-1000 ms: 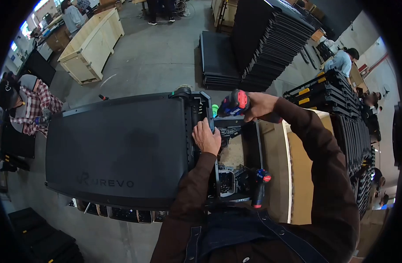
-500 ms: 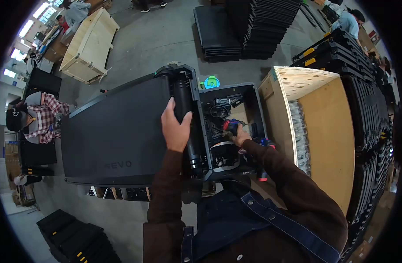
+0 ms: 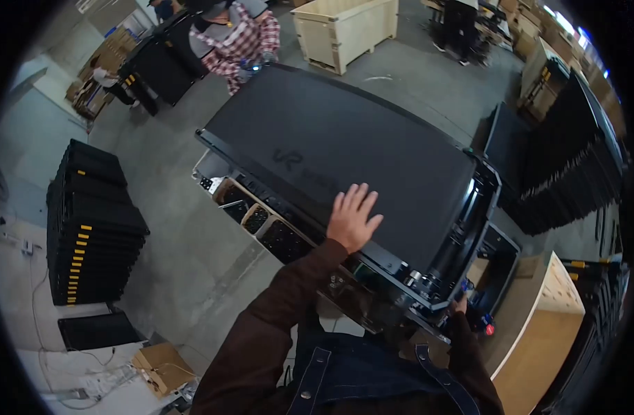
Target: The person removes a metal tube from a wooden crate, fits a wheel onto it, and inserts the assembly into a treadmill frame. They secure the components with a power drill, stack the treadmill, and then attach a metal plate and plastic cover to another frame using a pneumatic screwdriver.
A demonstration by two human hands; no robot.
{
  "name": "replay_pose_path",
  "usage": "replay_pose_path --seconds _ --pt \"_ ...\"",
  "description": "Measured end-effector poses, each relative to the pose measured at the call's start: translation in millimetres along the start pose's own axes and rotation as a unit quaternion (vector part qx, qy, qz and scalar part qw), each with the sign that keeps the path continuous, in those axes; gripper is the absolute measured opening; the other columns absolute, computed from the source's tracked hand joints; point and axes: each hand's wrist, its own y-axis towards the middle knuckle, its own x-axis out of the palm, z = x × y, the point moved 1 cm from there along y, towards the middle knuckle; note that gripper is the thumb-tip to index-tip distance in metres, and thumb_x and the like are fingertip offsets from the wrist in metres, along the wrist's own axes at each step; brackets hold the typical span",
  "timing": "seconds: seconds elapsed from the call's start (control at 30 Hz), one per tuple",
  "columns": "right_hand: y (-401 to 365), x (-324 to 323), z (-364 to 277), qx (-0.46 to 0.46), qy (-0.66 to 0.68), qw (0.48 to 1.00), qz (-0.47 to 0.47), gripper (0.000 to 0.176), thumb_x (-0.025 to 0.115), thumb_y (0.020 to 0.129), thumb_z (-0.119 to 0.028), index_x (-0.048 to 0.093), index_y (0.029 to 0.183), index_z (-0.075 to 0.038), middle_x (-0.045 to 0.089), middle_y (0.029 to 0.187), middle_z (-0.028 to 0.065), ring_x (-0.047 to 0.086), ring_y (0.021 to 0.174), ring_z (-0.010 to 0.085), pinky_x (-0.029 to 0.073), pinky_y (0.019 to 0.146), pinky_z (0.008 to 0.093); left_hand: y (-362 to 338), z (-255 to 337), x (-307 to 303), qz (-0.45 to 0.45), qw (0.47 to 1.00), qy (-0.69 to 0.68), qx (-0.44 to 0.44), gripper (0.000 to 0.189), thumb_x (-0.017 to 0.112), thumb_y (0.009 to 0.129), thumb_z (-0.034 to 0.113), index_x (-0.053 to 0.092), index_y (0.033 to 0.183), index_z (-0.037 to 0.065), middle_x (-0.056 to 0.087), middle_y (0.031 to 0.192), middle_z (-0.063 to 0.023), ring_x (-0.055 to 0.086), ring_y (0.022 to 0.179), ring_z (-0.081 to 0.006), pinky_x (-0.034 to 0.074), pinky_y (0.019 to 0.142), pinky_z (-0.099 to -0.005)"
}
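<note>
Risk: left hand (image 3: 351, 218) spread flat on treadmill deck (image 3: 372, 131) lying over parts bins (image 3: 255, 218); right hand (image 3: 459, 304) half-hidden at its roller end (image 3: 459, 232), grip indeterminable, so leaning there could shift the deck, pinching that hand.

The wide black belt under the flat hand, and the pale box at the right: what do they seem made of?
The wide black belt looks like matte rubber or vinyl: dull, even sheen under the left hand. The pale box looks like bare plywood: tan, grainy, unpainted.
</note>
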Motion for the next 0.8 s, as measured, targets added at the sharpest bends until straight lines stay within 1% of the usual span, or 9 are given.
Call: replay_pose_path --seconds 0.07,0.1,0.17,0.23,0.27,0.37,0.53,0.6,0.8 --pt "14.2 5.2 48.0 -0.055 0.045 0.997 -0.012 0.069 0.07 0.081 -0.012 0.042 0.144 -0.003 0.059 0.136 0.0168 0.058 0.124 0.0301 0.045 0.105 0.0368 -0.7 -1.7 -1.8 0.008 1.0 -0.029 -0.008 0.056 0.059 0.096 0.04 0.052 0.142 0.008 0.044 0.151 -0.0181 0.036 0.143 -0.0366 0.026 0.117 -0.054" --pt "-14.2 -3.9 30.2 -0.001 0.123 0.992 0.016 0.064 0.071 0.082 -0.013 0.047 0.14 -0.003 0.063 0.129 0.0158 0.061 0.118 0.0304 0.047 0.102 0.0369 -3.1 -3.5 -1.2 0.009 0.999 -0.035 -0.009 0.057 0.059 0.096 0.041 0.052 0.142 0.008 0.043 0.151 -0.0193 0.035 0.143 -0.0374 0.025 0.117 -0.0544" --pt "-56.0 -20.6 -4.7 0.023 -0.032 0.985 0.167 0.057 0.074 0.083 -0.014 0.052 0.134 -0.002 0.067 0.118 0.0148 0.067 0.103 0.0284 0.054 0.09 0.037 -4.3 -12.4 5.8 0.018 0.998 -0.056 -0.001 0.058 0.058 0.096 0.042 0.051 0.143 0.008 0.04 0.153 -0.0211 0.032 0.144 -0.0389 0.024 0.118 -0.0548" --pt "-108.5 -38.1 -47.7 -0.017 0.077 0.965 0.252 0.045 0.072 0.086 -0.013 0.057 0.128 -0.001 0.069 0.104 0.0112 0.068 0.082 0.0223 0.057 0.07 0.0339 -9.6 -16.2 6.6 0.001 0.996 -0.091 0.008 0.06 0.058 0.097 0.044 0.05 0.145 0.008 0.035 0.156 -0.0214 0.028 0.147 -0.0392 0.02 0.12 -0.0543" --pt "-127.6 -44.7 -68.8 -0.022 0.075 0.963 0.26 0.045 0.072 0.086 -0.013 0.057 0.128 -0.001 0.069 0.104 0.0112 0.068 0.082 0.0223 0.057 0.07 0.0339 -12.5 -20.5 4.0 -0.01 0.994 -0.108 0.019 0.06 0.058 0.097 0.044 0.049 0.145 0.009 0.034 0.156 -0.0213 0.027 0.147 -0.0391 0.02 0.12 -0.054" --pt "-195.2 -42.2 -153.5 -0.078 0.328 0.9 0.276 0.033 0.064 0.094 -0.011 0.059 0.125 -0.004 0.065 0.091 0.0047 0.061 0.07 0.0103 0.048 0.054 0.0225 -19.2 -42.2 3.5 -0.028 0.988 -0.138 0.061 0.061 0.057 0.097 0.045 0.049 0.146 0.01 0.032 0.158 -0.0204 0.025 0.148 -0.0384 0.019 0.121 -0.0531" --pt "-266.6 38.0 -256.3 -0.089 0.39 0.915 0.053 0.027 0.067 0.097 -0.023 0.062 0.117 -0.005 0.066 0.082 0.0049 0.063 0.063 0.0143 0.05 0.052 0.0252 -22.6 -70.2 -8.7 -0.087 0.973 -0.163 0.14 0.059 0.056 0.098 0.046 0.049 0.147 0.013 0.033 0.159 -0.0174 0.024 0.149 -0.0353 0.018 0.121 -0.0517" --pt "-296.3 80.8 -300.4 -0.015 0.44 0.896 -0.059 0.032 0.067 0.098 -0.029 0.06 0.119 -0.006 0.067 0.085 0.0081 0.067 0.065 0.0192 0.052 0.053 0.0287 -21.8 -75.3 -12.0 -0.101 0.969 -0.163 0.156 0.059 0.056 0.098 0.046 0.048 0.147 0.013 0.033 0.159 -0.0169 0.025 0.15 -0.0343 0.018 0.122 -0.0516" --pt "-335.3 142.1 -398.9 0.159 0.48 0.848 -0.162 0.055 0.059 0.1 -0.047 0.054 0.125 0.001 0.068 0.091 0.0121 0.069 0.073 0.0242 0.058 0.065 0.0337 -22.3 -109.0 -27.6 -0.123 0.963 -0.164 0.176 0.058 0.054 0.099 0.046 0.049 0.147 0.013 0.033 0.16 -0.0147 0.024 0.15 -0.0311 0.017 0.122 -0.0516"
